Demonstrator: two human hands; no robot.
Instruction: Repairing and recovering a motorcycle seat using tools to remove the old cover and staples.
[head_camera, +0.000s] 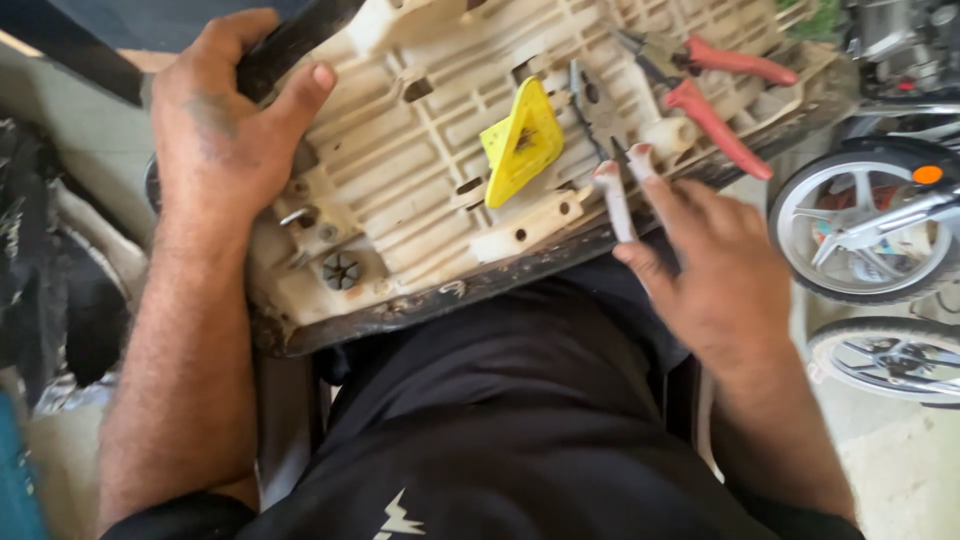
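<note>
Cream plastic panel (420, 190), ribbed and grimy, resting across a lap in dark clothing (500, 440), black rim along its near edge. Left hand (225, 120) at the panel's upper left corner, fingers curled shut around a black handle or strap (290, 40), thumb pressed flat against the cream ribs. Right hand (715, 270) at the panel's lower right edge, fingers loosely apart, fingertips touching a white-handled tool (618, 195) lying near the rim; grip not closed around it. Yellow triangular plastic piece (522, 140) standing on the ribs just left of the white-handled tool, apart from both hands. Red-handled pliers (715, 95) lying farther up on the right part of the panel, beyond the right fingertips, untouched. Dark star-shaped fitting (340, 270) near the panel's lower left corner, just beside the left wrist. Open ribbed surface between the two hands. Tight on the right: two spoked wheels (870, 225) standing close beside the right hand. Dark clutter crowding the left edge beside the left forearm.
</note>
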